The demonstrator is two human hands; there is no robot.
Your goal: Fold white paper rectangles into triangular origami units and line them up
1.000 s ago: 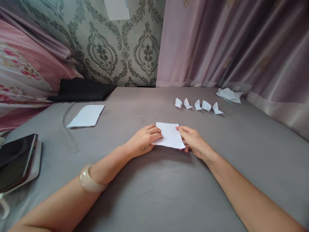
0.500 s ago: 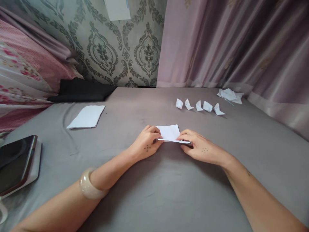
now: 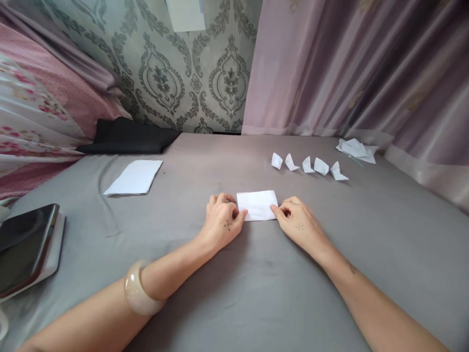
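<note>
A folded sheet of white paper (image 3: 257,205) lies between my two hands, its long side running left to right. My left hand (image 3: 225,215) is closed at its left end, the thumb on the lower left corner and the other fingers curled. At the right end, my right hand (image 3: 295,219) pinches the paper with its thumb on top near the lower right corner. The tips of my other right fingers are partly hidden. A pale bangle (image 3: 141,289) circles my left forearm.
Several small folded paper pieces (image 3: 321,166) stand in a row at the back right, before loose papers (image 3: 355,148). White sheets (image 3: 135,177) lie at the left, near a black cloth (image 3: 132,137). A dark-screened device (image 3: 27,247) rests at the left edge.
The paper's near edge, raised and held in both hands before, now lies flat. My right hand has moved inward and its thumb now rests on top. The view has shifted slightly.
</note>
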